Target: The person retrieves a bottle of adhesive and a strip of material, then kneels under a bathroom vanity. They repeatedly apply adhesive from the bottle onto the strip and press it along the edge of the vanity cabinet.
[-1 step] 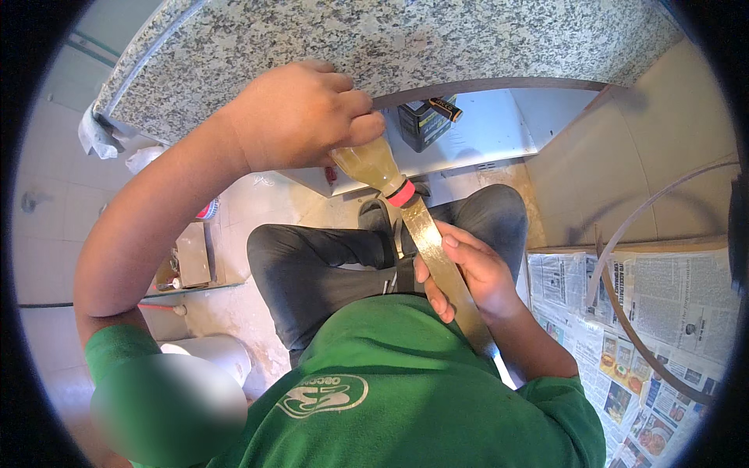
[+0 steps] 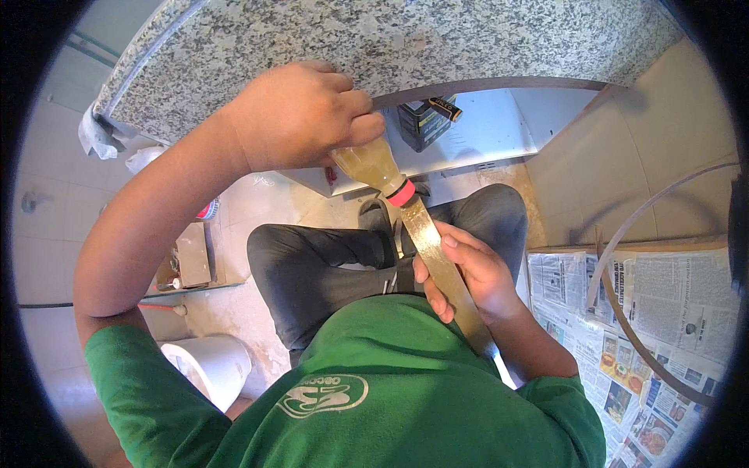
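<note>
My left hand (image 2: 300, 117) is wrapped round a clear plastic bottle (image 2: 368, 166) of yellowish liquid, held tilted with its neck down. The bottle's red cap (image 2: 402, 193), with a black ring, is at the upper end of a long, narrow brownish strip (image 2: 431, 243). A glossy, wet-looking coat covers the strip's upper part. My right hand (image 2: 472, 273) grips the strip about midway, thumb on one side and fingers on the other. The strip slants down toward my green shirt, and its lower end shines whitish. I cannot tell whether the cap touches the strip.
A speckled grey stone countertop (image 2: 406, 39) curves across the far side. Beneath it, a dark box (image 2: 421, 125) stands on a white shelf. Newspaper sheets (image 2: 663, 312) lie at right under a curved thin strip (image 2: 624, 312). A white bin (image 2: 214, 363) and a cardboard box (image 2: 193, 257) are at left.
</note>
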The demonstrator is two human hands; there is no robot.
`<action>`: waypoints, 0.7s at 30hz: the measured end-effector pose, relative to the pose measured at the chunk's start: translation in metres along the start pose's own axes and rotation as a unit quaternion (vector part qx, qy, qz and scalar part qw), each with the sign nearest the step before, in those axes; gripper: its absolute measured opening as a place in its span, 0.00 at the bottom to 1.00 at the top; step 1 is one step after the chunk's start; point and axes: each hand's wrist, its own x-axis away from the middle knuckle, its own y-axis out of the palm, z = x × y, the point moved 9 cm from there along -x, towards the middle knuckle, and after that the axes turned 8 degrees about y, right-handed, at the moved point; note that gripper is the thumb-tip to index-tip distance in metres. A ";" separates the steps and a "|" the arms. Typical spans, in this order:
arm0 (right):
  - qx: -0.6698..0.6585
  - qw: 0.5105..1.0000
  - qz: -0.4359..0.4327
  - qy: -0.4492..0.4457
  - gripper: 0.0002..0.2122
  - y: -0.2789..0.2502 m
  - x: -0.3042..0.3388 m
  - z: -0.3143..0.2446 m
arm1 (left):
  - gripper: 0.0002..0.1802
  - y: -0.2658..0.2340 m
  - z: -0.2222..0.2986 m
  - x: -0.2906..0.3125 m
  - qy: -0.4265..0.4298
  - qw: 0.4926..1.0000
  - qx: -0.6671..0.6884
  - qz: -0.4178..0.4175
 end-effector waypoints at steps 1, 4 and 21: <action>0.001 1.000 -0.001 -0.001 0.25 0.000 -0.001 -0.001 | 0.25 0.000 -0.001 -0.001 -0.001 1.000 -0.002 -0.003; 0.005 1.000 -0.004 -0.003 0.25 0.001 -0.002 -0.005 | 0.24 -0.002 -0.002 -0.003 -0.017 1.000 0.013 -0.011; 0.009 1.000 -0.013 -0.018 0.24 0.000 0.000 -0.008 | 0.20 -0.004 -0.003 -0.004 0.003 1.000 0.013 -0.021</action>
